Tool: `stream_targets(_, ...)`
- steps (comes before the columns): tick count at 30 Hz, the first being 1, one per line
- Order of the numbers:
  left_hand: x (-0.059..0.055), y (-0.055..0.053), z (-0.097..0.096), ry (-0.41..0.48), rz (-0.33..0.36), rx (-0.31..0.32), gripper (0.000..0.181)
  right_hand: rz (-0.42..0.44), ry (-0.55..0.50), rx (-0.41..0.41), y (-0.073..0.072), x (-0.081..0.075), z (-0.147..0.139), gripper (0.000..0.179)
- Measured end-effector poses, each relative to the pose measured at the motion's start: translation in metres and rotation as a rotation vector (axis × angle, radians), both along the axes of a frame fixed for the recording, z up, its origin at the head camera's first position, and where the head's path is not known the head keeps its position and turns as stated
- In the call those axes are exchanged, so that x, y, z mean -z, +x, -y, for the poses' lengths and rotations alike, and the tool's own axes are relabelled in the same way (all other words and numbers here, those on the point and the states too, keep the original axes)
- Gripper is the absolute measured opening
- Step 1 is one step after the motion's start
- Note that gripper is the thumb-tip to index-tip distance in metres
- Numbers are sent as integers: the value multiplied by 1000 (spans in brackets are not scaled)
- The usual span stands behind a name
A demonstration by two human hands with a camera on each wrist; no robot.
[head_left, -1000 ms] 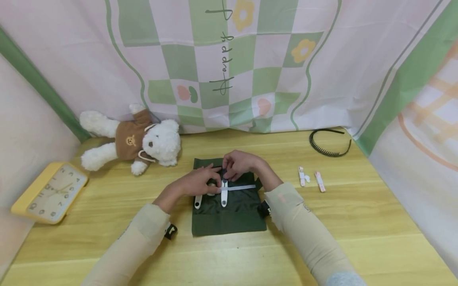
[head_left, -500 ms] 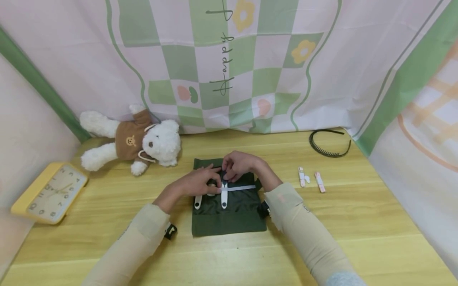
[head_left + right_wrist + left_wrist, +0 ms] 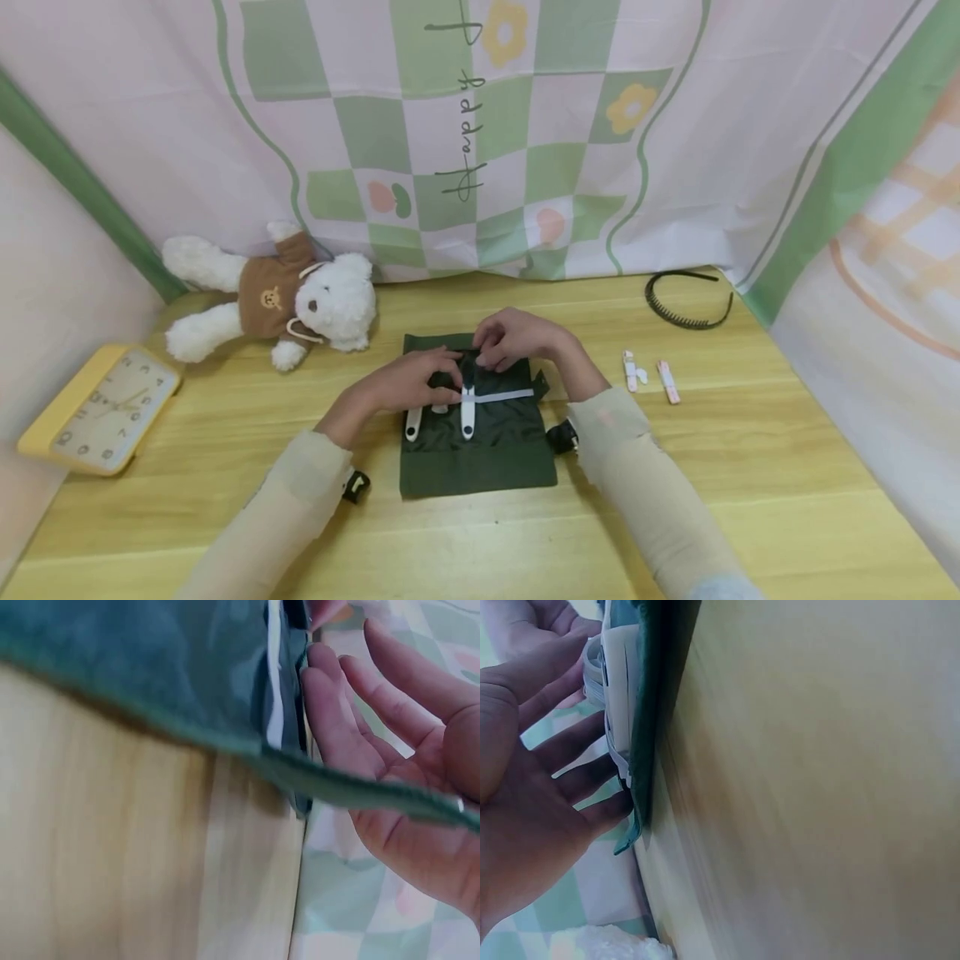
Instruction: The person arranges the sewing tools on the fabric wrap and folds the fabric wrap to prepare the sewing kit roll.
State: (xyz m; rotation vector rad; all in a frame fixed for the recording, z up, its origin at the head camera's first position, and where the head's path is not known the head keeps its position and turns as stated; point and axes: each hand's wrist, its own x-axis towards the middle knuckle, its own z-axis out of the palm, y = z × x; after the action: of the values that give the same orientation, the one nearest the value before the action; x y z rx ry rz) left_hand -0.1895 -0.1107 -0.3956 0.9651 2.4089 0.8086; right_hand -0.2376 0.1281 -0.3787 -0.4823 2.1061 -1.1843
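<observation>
A dark green cloth organizer [image 3: 480,477] lies unfolded on the table, crossed by a white elastic band [image 3: 507,395]. Tucked under the band is a white-handled tool with a dark head [image 3: 468,418]; a second white-handled tool [image 3: 413,423] sits at the left side. Between them a round pale item [image 3: 440,408] is mostly hidden under my left hand [image 3: 405,381]. That hand's thumb touches the band beside the middle tool, its other fingers spread over the organizer's upper part. Beside the dark head, my right hand [image 3: 521,337] has loosely bent fingers, apart from the thumb in the right wrist view.
A white plush bear [image 3: 277,300] in a brown top lies at the back left, near a yellow clock [image 3: 105,408]. On the right are two small pink-and-white hair clips [image 3: 669,383] and a black toothed headband [image 3: 675,317]. A patterned curtain [image 3: 435,142] hangs behind the table.
My right hand has let go of the middle tool's dark head and shifted slightly right and up, its fingers loosening. The left hand stays at the band. The head view has tilted slightly.
</observation>
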Motion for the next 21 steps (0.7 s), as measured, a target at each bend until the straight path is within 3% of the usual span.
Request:
stream_targets(12, -7, 4, -4, 27, -44, -3, 24, -112, -32, 49, 6, -11, -37, 39)
stream_targets(21, -5, 5, -7, 31, -65, -10, 27, -132, -76, 89, 10, -11, -66, 42)
